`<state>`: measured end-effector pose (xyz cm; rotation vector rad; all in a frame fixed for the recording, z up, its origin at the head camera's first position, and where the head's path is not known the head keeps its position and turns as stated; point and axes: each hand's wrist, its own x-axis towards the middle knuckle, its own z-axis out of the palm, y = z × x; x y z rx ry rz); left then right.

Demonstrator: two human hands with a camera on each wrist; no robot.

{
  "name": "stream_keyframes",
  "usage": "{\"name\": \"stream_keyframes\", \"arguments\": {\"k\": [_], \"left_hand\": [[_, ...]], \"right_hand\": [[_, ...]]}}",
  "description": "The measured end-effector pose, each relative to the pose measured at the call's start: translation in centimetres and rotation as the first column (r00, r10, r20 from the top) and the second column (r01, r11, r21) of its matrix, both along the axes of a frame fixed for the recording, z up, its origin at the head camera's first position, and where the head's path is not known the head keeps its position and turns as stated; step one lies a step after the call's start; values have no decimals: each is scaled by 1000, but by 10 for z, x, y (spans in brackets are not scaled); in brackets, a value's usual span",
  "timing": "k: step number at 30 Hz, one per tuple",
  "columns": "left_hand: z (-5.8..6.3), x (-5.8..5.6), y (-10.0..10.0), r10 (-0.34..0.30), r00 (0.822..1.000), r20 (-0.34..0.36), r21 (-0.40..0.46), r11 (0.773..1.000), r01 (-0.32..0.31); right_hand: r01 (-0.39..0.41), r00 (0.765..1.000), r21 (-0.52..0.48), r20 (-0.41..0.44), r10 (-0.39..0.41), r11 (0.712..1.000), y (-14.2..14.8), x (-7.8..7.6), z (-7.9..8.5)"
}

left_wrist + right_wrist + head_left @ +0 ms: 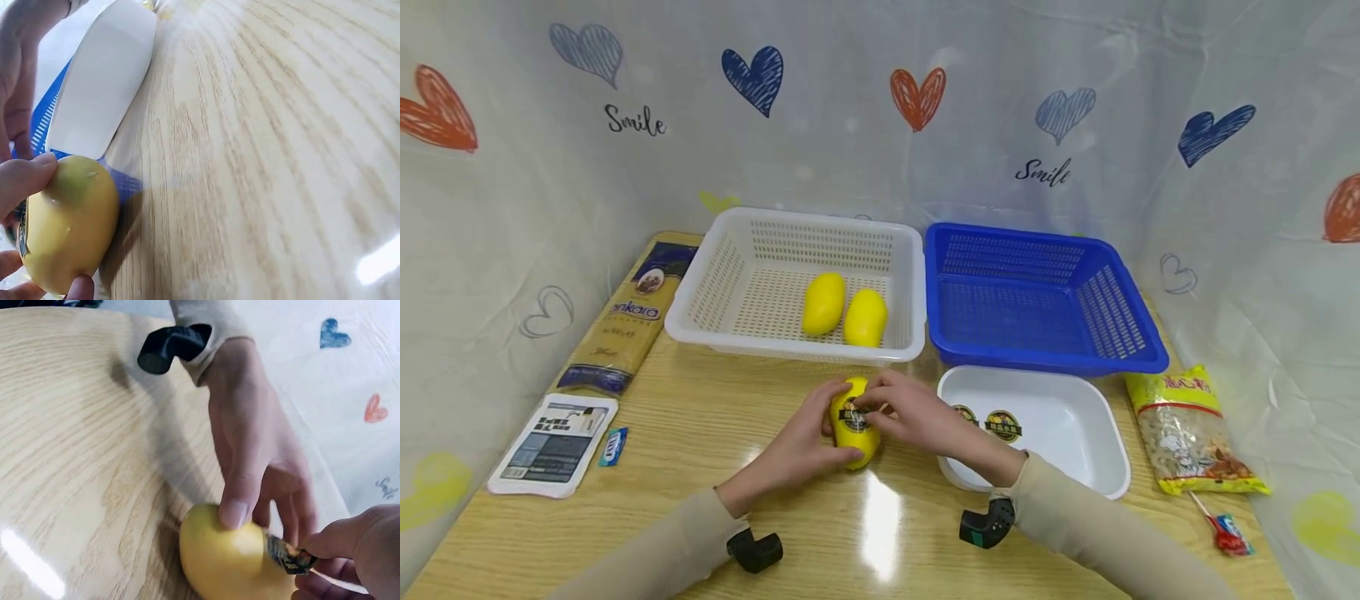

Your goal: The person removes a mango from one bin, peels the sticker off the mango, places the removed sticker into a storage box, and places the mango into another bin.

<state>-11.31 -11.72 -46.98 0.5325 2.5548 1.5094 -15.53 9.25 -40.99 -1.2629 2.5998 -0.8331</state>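
A yellow mango (867,443) lies on the table in front of the white basket, held by my left hand (797,442). In the right wrist view, the left thumb rests on the mango (225,569). My right hand (917,412) pinches the edge of a dark sticker (290,556), part of which lies against the mango's skin. Near the right forearm stands a white tray (1067,392) with two similar stickers (1003,426) in it, one partly covered by the arm. The left wrist view shows the mango's side (78,219) and fingers around it.
Behind are a white basket (797,348) with two mangoes (824,304) and a blue basket (1045,357). A pasta pack (625,321), a white packaged item (553,446) and a small blue packet (613,447) lie left. A snack bag (1187,433) and lollipop (1228,533) lie right.
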Motion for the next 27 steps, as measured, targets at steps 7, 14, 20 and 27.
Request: {"name": "stream_keyframes", "arguments": {"k": [7, 14, 20, 27], "left_hand": [[-2, 1, 1, 18, 1000, -25, -9, 1000, -18], [0, 1, 1, 13, 1000, 4, -11, 1000, -12], [1, -1, 1, -10, 999, -32, -50, 999, 8], [3, -1, 3, -4, 999, -43, -57, 998, 1]], "right_hand": [[-46, 995, -155, -96, 32, 987, 2, 15, 19], [27, 986, -163, 167, 0, 986, 22, 7, 17], [-23, 959, -126, 278, 58, 992, 18, 3, -5], [-5, 993, -188, 111, 26, 982, 15, 18, 16]]}}
